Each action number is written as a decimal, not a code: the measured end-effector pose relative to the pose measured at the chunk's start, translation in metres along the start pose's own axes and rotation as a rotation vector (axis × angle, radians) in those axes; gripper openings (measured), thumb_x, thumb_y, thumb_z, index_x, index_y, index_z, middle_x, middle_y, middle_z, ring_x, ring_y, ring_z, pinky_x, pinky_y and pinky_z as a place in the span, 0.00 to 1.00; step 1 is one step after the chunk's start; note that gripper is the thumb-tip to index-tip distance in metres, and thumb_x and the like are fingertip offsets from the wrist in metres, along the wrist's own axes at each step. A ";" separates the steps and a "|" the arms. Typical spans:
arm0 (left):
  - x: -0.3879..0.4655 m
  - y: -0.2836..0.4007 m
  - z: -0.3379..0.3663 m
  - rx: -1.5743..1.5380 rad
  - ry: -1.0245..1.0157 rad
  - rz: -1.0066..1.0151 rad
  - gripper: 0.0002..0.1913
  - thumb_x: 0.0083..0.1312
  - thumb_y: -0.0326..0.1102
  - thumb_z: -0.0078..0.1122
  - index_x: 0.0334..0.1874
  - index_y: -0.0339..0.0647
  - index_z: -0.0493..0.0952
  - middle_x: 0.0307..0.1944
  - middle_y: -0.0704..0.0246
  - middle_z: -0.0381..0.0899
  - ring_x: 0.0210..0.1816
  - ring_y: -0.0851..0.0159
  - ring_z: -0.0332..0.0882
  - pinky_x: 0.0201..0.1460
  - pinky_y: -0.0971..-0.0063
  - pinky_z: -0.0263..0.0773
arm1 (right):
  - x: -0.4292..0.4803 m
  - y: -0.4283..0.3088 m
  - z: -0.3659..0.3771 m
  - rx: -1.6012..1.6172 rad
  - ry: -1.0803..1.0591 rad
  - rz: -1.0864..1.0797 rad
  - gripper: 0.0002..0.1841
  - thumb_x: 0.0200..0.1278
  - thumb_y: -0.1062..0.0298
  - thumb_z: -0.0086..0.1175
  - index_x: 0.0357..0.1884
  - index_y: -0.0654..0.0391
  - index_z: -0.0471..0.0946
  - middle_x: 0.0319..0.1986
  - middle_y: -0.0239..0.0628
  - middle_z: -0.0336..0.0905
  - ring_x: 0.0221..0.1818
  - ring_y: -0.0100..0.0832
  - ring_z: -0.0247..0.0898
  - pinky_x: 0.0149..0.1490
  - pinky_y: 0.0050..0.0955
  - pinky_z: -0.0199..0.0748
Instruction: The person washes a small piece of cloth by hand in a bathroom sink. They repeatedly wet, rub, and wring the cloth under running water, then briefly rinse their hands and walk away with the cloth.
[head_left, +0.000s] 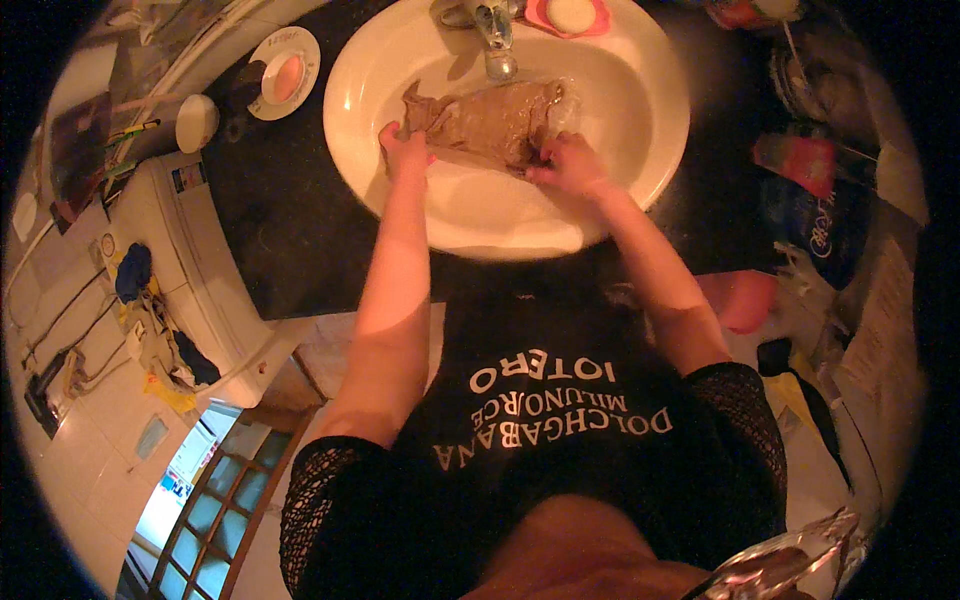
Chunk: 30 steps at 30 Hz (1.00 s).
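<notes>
A wet, brownish cloth is spread across the bowl of a cream oval washbasin, under the metal tap. The cloth's left end is pinched in my left hand, near the basin's left side. My right hand, slightly blurred, grips the lower right corner with bent fingers. Suds or water glisten at the cloth's right edge. Parts of both hands' fingers are hidden by the fabric.
A pale soap bar rests in a pink dish behind the tap. On the dark countertop lie a white saucer with something pink inside and a white cup-like container. A dark blue bag is at right.
</notes>
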<state>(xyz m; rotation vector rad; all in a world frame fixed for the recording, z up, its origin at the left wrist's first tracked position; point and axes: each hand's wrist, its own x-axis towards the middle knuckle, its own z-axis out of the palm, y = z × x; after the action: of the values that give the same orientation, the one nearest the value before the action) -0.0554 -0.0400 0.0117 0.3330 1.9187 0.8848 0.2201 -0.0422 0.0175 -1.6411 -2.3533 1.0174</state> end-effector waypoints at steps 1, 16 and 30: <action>-0.004 -0.008 0.007 0.103 0.076 0.105 0.30 0.62 0.36 0.53 0.66 0.51 0.55 0.56 0.58 0.64 0.55 0.55 0.67 0.56 0.60 0.65 | 0.008 0.009 0.003 0.008 -0.007 0.074 0.14 0.52 0.55 0.60 0.33 0.55 0.79 0.39 0.46 0.74 0.44 0.49 0.71 0.49 0.42 0.73; 0.014 -0.019 0.056 -0.655 -0.391 -0.332 0.28 0.71 0.57 0.37 0.63 0.44 0.65 0.60 0.68 0.69 0.59 0.58 0.68 0.61 0.62 0.66 | 0.077 -0.101 0.074 0.775 0.226 0.252 0.24 0.60 0.49 0.52 0.51 0.57 0.69 0.36 0.56 0.77 0.41 0.55 0.74 0.46 0.45 0.72; -0.018 -0.015 0.055 -0.103 -0.409 0.174 0.18 0.59 0.40 0.66 0.48 0.41 0.73 0.40 0.70 0.75 0.41 0.70 0.72 0.44 0.76 0.68 | 0.088 0.047 0.038 0.807 0.694 0.623 0.13 0.63 0.61 0.49 0.41 0.60 0.70 0.35 0.54 0.76 0.38 0.51 0.74 0.44 0.43 0.71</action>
<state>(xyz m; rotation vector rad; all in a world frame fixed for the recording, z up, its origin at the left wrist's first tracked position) 0.0029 -0.0360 -0.0023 0.5785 1.4782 0.9428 0.2047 0.0254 -0.0631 -1.9130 -0.8368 1.0226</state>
